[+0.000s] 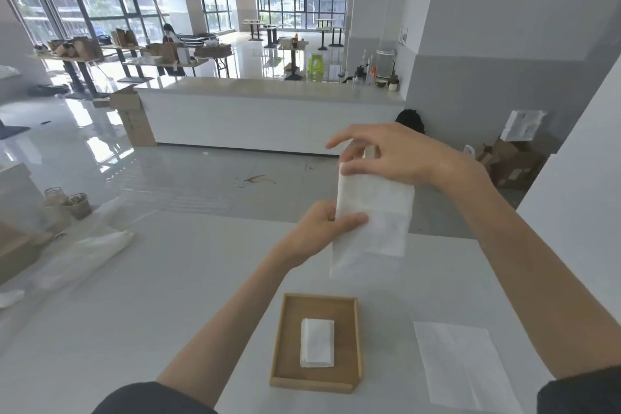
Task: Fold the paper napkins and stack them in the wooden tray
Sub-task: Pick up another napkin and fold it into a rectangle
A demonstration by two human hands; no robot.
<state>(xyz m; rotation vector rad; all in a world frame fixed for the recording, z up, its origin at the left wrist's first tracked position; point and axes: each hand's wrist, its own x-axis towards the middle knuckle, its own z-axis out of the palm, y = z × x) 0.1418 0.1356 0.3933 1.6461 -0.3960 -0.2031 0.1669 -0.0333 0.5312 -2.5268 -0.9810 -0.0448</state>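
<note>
- I am seeing my right hand [386,153] pinching the top edge of a white, half-folded paper napkin [373,215], with thumb and forefinger closed on it and the other fingers curled loosely above.
- My left hand [322,228] is gripping the same napkin at its left edge, lower down, with the thumb lying flat across the front of the sheet and the fingers tucked behind.
- The napkin is hanging upright in the air between both hands, above the far part of the smooth, glossy white worktop [168,296]; the paper is looking soft, thin and faintly creased.
- A shallow square wooden tray [285,339] with low, pale rims is sitting on the worktop nearer me, holding a small stack of folded white napkins [317,343] at its middle.
- A flat, unfolded white paper napkin [463,366] is lying on the worktop to the right of the tray, apart from it.
</note>
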